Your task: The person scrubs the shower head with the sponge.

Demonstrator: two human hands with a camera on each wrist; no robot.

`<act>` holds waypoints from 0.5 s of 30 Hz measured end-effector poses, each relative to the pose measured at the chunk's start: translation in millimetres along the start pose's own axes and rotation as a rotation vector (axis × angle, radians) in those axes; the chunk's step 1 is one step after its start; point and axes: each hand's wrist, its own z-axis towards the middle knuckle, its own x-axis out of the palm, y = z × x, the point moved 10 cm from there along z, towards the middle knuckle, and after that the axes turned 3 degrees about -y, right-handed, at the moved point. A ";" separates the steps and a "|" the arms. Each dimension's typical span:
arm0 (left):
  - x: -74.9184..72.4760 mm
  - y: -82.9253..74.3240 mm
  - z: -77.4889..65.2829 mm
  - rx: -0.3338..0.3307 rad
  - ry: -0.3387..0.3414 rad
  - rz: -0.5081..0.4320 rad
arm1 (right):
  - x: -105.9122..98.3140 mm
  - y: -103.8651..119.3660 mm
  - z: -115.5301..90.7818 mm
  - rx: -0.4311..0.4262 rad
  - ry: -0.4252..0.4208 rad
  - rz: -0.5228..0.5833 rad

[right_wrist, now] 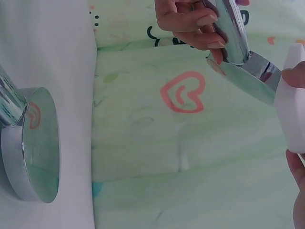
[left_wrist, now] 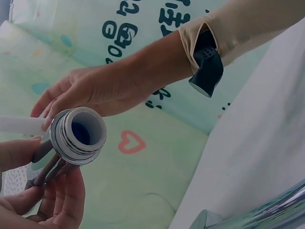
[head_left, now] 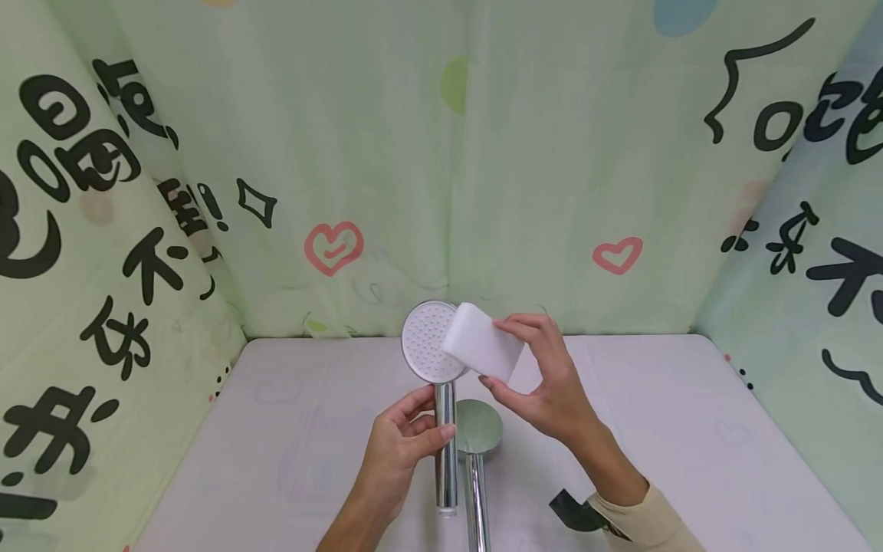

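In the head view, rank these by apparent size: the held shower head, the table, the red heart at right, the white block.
1. Table
2. Held shower head
3. White block
4. Red heart at right

A: What's standing beyond the left hand [head_left: 403, 448] and right hand [head_left: 548, 372]?
B: Pale green curtain [head_left: 538, 169], hanging across the back. Smiling red heart [head_left: 334, 251] is showing past the left hand, plain red heart [head_left: 616, 249] past the right. Blue patch [head_left: 686, 14] is sitting higher, right of both.
A: Sides?
B: Left sheet [head_left: 41, 330] is flanking the left hand, carrying black characters [head_left: 51, 429]. Right sheet [head_left: 793, 322] is flanking the right hand, looking bluer, also bearing black lettering [head_left: 851, 264].
A: Surface?
B: White tabletop [head_left: 655, 414] is spreading below both hands, far edge running along the curtain.
A: Light?
B: Falling soft and even around the hands.
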 end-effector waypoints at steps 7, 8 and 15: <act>0.9 0.9 0.6 -0.001 0.014 0.024 | 1.9 1.0 -0.5 -0.006 0.021 0.022; 1.2 0.8 0.7 0.001 0.016 0.027 | 2.1 1.7 -0.4 -0.010 0.022 0.021; 1.7 -0.7 1.3 0.007 0.023 0.067 | 1.6 6.8 1.4 -0.041 0.013 0.023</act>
